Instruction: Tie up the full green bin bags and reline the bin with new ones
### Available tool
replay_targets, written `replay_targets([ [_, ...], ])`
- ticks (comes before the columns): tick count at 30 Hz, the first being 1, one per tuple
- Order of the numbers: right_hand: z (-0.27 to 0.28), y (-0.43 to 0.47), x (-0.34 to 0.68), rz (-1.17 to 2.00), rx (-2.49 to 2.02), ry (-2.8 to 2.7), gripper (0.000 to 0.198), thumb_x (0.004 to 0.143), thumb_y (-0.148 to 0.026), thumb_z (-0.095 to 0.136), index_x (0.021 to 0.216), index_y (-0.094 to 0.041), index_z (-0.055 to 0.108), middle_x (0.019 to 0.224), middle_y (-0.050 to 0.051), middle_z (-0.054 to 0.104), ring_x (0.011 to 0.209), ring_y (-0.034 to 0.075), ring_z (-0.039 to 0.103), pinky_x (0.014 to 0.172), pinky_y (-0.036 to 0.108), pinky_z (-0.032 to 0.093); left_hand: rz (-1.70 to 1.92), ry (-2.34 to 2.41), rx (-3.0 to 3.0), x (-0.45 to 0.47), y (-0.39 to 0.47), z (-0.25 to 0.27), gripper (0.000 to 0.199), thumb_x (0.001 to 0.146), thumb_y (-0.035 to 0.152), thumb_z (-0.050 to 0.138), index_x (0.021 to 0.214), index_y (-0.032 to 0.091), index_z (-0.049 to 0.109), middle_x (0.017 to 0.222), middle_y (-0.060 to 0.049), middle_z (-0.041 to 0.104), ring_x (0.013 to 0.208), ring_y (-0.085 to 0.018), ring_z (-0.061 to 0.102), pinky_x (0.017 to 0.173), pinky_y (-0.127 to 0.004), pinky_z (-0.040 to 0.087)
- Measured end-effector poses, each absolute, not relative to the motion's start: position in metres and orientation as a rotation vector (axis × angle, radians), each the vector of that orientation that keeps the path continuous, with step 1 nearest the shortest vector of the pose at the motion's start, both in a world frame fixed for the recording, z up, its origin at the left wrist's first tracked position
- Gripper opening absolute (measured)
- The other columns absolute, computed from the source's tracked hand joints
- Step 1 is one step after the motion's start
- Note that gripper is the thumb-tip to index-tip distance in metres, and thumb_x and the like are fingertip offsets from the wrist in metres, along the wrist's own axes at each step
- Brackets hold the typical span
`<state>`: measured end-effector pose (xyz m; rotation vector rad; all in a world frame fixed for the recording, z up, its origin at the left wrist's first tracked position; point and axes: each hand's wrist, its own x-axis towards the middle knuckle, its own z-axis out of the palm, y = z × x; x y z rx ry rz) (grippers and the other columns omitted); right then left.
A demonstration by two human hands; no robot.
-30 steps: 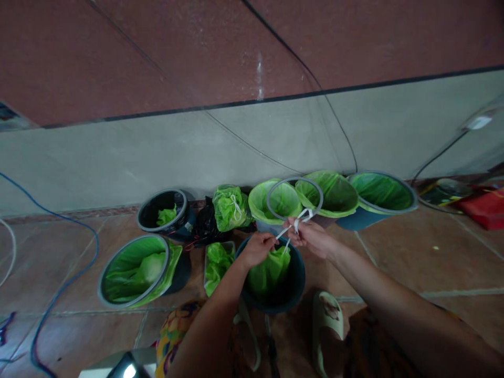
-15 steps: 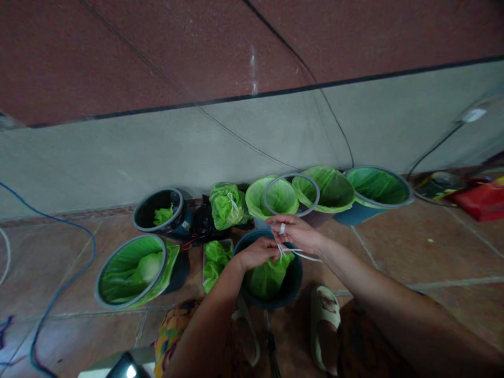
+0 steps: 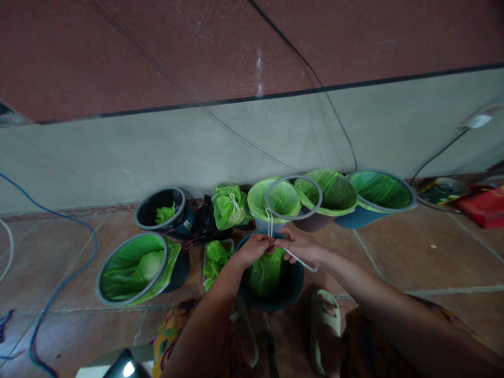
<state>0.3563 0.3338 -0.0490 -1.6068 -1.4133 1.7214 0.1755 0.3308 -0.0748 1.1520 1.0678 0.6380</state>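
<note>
My left hand (image 3: 255, 250) is closed, its fingers pinching a white drawstring (image 3: 270, 222) whose loop sticks up above the fingertips. Touching it, my right hand (image 3: 302, 248) is also closed on the white drawstring, and another loop of it trails out to the right below the palm. Beneath both hands a green plastic bag (image 3: 264, 277) is gathered up inside a dark teal bin (image 3: 271, 304). My hands partly hide the bag's neck and the bin's far rim.
Left of the teal bin are a tray with green plastic (image 3: 216, 257), a green-lined bin (image 3: 114, 302) and a black-lined bin (image 3: 147, 227). Behind stand a tied green bag (image 3: 224, 218), several lined bins and a loose grey ring (image 3: 321, 197). A blue cable (image 3: 59, 291) crosses the floor.
My right hand has come down and in against my left hand. The drawstring now has one loop pointing up and another trailing right. The view has shifted slightly.
</note>
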Motion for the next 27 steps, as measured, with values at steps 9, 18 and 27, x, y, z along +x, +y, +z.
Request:
replay_targets([
  [9, -0.056, 0.335, 0.36, 1.533, -1.616, -2.136, 0.039, 0.089, -0.039, 0.059, 0.055, -0.02, 0.057, 0.053, 0.002, 0.063, 0.046, 0.011, 0.047, 0.048, 0.025, 0.029, 0.58, 1.317, 1.638, 0.169, 0.337, -0.081, 0.014, 0.073, 0.02, 0.061, 0.072, 0.016, 0.075, 0.064, 0.001, 0.065, 0.064, -0.014, 0.055, 0.068, -0.026, 0.041],
  [18, -0.074, 0.346, 0.357, 1.368, -1.287, -2.016, 0.015, 0.079, -0.025, 0.057, 0.083, -0.018, 0.07, 0.082, 0.004, 0.07, 0.078, 0.018, 0.061, 0.073, 0.029, 0.046, 0.451, 1.202, 2.353, 0.177, 0.322, -0.059, 0.028, 0.079, 0.013, 0.058, 0.1, 0.025, 0.072, 0.09, -0.003, 0.076, 0.088, -0.022, 0.067, 0.118, -0.05, 0.021],
  [27, -0.07, 0.339, 0.349, 1.814, -1.39, -1.59, 0.013, 0.068, -0.017, 0.058, 0.077, -0.02, 0.066, 0.063, -0.003, 0.058, 0.056, 0.01, 0.048, 0.056, 0.022, 0.039, 0.532, 1.442, 2.583, 0.179, 0.316, -0.065, 0.015, 0.092, 0.021, 0.053, 0.093, 0.021, 0.068, 0.081, -0.005, 0.068, 0.081, -0.022, 0.064, 0.105, -0.043, 0.037],
])
